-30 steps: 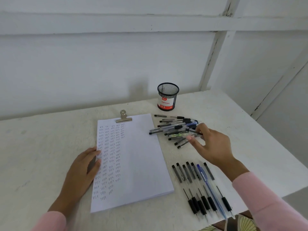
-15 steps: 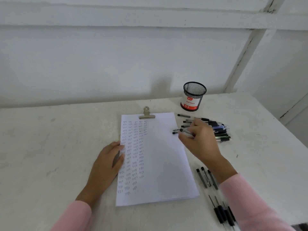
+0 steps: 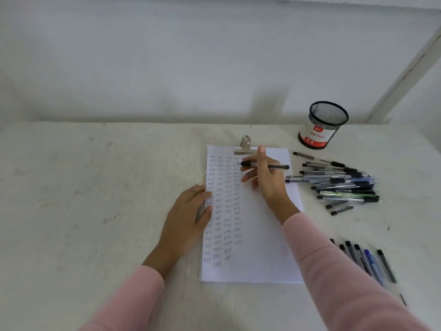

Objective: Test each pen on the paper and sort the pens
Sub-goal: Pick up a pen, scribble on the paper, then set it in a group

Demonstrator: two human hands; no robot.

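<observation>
I see the right hand (image 3: 265, 180) pinching a pen (image 3: 276, 166), left hand (image 3: 191, 216) flat on the paper (image 3: 262, 247); perhaps six sorted pens (image 3: 365, 261) at 4 o'clock, pile (image 3: 343, 185) at 2 o'clock untested.

Well beyond the right hand (image 3: 267, 182), off to its right: upright black mesh cup (image 3: 327, 115), red-and-white "Ball Pens" label. Just beside its raised fingertip: silver bulldog clip (image 3: 245, 147). Underneath: scuffed white table (image 3: 95, 199).

White table (image 3: 100, 211) with clipped paper (image 3: 257, 247), pen pile (image 3: 338, 185), pen row (image 3: 365, 261), mesh cup (image 3: 322, 125).
</observation>
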